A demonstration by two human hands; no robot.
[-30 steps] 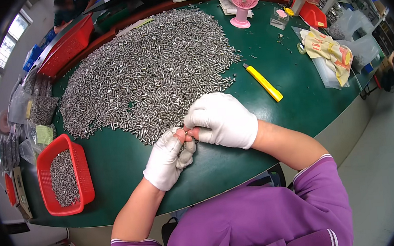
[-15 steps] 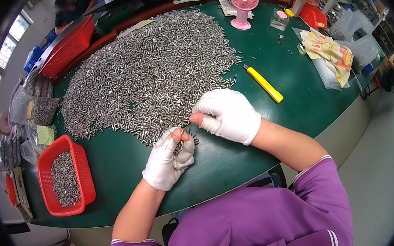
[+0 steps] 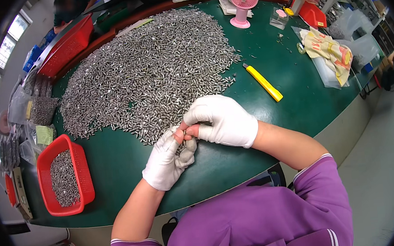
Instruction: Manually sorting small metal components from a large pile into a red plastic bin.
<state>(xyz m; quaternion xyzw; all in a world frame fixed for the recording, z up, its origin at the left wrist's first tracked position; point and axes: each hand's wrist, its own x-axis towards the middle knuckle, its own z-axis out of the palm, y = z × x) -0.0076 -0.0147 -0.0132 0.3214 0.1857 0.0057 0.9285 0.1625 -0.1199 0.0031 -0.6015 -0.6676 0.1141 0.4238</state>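
Observation:
A broad heap of small silvery metal pins (image 3: 154, 66) covers much of the table. At its near edge my two hands meet, both in white gloves with bare fingertips. My left hand (image 3: 168, 158) is closed, its thumb and forefinger pinching a tiny metal pin that the fingers mostly hide. My right hand (image 3: 222, 120) comes in from the right, thumb and forefinger drawn together against the left fingertips. Whatever lies between the right fingertips is too small to make out. A few loose pins lie just under and beside my left fingers.
A red basket (image 3: 89, 179) of pins stands at left on the green table (image 3: 219, 163). Right of the heap lies a yellow cutter knife (image 3: 264, 83). Farther back are a pink fan (image 3: 241, 9), a printed cloth (image 3: 324, 48) and a larger red basket (image 3: 68, 47). Another person sits at far left.
My right hand has moved left and slightly down, from just above the heap's edge to my left fingertips. My left hand has hardly moved.

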